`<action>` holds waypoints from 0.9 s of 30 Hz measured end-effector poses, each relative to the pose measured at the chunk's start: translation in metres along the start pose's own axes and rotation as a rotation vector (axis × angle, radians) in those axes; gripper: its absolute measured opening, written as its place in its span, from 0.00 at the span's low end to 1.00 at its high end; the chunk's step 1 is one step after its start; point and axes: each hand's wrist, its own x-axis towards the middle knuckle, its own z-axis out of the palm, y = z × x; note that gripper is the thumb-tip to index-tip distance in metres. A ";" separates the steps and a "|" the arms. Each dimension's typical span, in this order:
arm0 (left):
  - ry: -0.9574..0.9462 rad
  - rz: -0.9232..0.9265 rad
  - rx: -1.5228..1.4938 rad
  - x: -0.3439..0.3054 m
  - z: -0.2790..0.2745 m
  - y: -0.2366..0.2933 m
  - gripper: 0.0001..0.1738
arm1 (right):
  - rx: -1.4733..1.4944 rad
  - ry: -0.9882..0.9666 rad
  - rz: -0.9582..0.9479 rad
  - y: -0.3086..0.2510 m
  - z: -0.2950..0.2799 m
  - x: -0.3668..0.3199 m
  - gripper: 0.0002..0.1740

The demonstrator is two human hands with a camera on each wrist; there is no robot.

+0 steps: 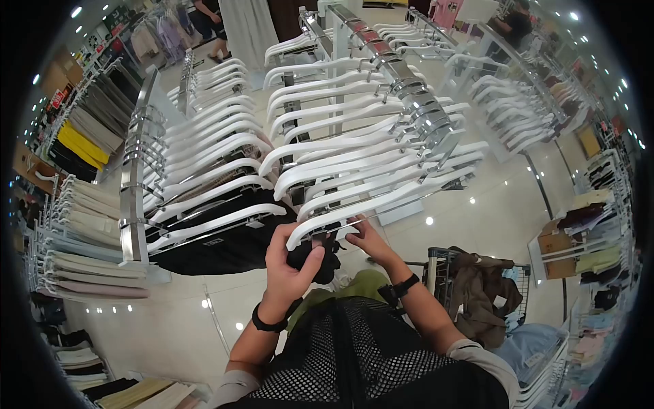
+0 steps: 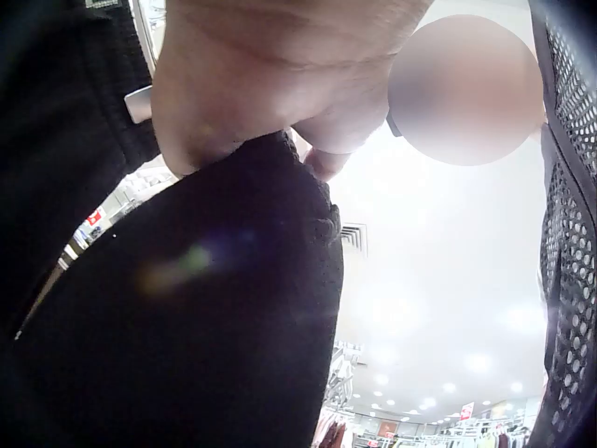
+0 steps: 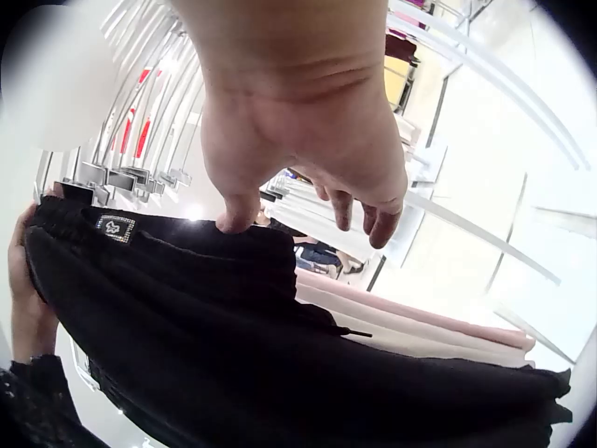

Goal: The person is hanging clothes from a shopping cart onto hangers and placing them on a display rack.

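A black garment with a gathered elastic waist, a small patch and a dark cord hangs from the front white hanger. In the head view my left hand pinches its waistband at the hanger's left end, thumb on the near side. That grip also shows at the left edge of the right wrist view, beside a metal clip. My right hand is at the hanger's right part, fingers apart. Seen from the right wrist, its thumb is right at the waistband's top edge and the other fingers extend loosely beyond.
Rows of white hangers hang on chrome rails ahead of me. Another black garment hangs close on the left. A black wire cart with brown clothes stands at my right. Racks of clothing line both sides.
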 end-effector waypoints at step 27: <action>0.310 -0.070 0.383 0.002 0.018 0.010 0.20 | 0.033 0.299 -0.669 -0.130 -0.136 -0.069 0.26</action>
